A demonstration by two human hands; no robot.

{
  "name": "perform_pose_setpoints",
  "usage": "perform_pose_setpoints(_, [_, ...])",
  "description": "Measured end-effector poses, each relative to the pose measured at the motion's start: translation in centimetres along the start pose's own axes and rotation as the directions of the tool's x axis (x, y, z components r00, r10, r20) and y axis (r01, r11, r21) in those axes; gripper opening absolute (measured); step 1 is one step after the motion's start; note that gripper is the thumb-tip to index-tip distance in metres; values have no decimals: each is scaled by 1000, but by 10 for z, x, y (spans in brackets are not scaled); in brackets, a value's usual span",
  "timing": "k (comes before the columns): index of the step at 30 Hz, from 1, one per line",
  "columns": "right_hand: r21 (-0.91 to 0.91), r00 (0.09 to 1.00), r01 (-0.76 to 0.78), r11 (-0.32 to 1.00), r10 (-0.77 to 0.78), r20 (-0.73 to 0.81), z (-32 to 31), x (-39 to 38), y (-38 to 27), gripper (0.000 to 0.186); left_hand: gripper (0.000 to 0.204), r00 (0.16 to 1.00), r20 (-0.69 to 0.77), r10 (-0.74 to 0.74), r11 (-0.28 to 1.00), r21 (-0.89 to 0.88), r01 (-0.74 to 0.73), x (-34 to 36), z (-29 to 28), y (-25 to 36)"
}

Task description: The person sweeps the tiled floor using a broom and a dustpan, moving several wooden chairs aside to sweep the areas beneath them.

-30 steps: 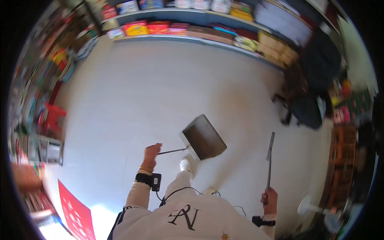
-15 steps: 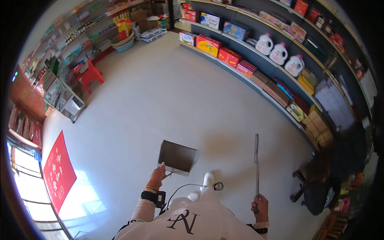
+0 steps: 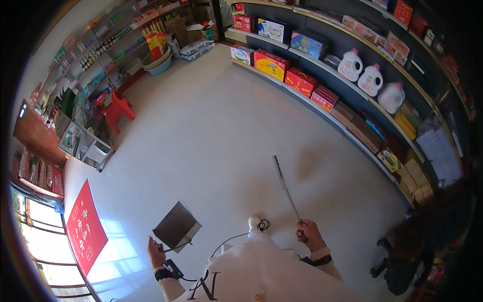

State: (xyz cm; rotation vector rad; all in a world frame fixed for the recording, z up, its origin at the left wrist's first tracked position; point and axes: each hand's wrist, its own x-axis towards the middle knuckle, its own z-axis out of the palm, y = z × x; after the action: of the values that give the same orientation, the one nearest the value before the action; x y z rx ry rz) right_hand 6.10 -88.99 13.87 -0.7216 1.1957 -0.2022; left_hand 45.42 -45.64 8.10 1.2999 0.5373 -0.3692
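Note:
My left hand (image 3: pixel 156 252), at the lower left, is closed round the thin handle of a dark metal dustpan (image 3: pixel 176 225). The pan hangs above the floor, turned at a slant. On the other side of my body, my right hand (image 3: pixel 312 236) grips the lower end of a long, slim brush (image 3: pixel 285 190). Its stick leans up and to the left, with short dark bristles along the far part. Brush and pan are well apart.
Shelves with boxes and white jugs (image 3: pixel 371 79) curve along the right. A red stool (image 3: pixel 118 109) and a glass case (image 3: pixel 86 146) stand at the left. A red sheet (image 3: pixel 86 226) is near the bright doorway. A dark chair (image 3: pixel 397 264) sits at the lower right.
My left hand has moved left, and the dustpan has turned with it. My right hand has come up and inward, so the brush now tilts left instead of pointing straight ahead.

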Motion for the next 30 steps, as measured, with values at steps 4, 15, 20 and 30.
perform_pose_setpoints(4, [-106,997,30,994,-22,75,18,47,-55,6,27,974,-71,216,966,164,-202,-5,16,9])
perform_pose_setpoints(15, [-230,1000,-7,973,8,1,108,168,-174,6,28,908,-175,382,857,434,-277,106,61,-5])
perform_pose_setpoints(20, [-210,1000,3,978,-8,-25,163,220,-234,5,21,834,183,521,354,843,-406,169,118,3])
perform_pose_setpoints(30, [-213,997,1,977,-17,-73,258,337,-345,4,34,939,-223,-262,957,-188,222,269,287,84])
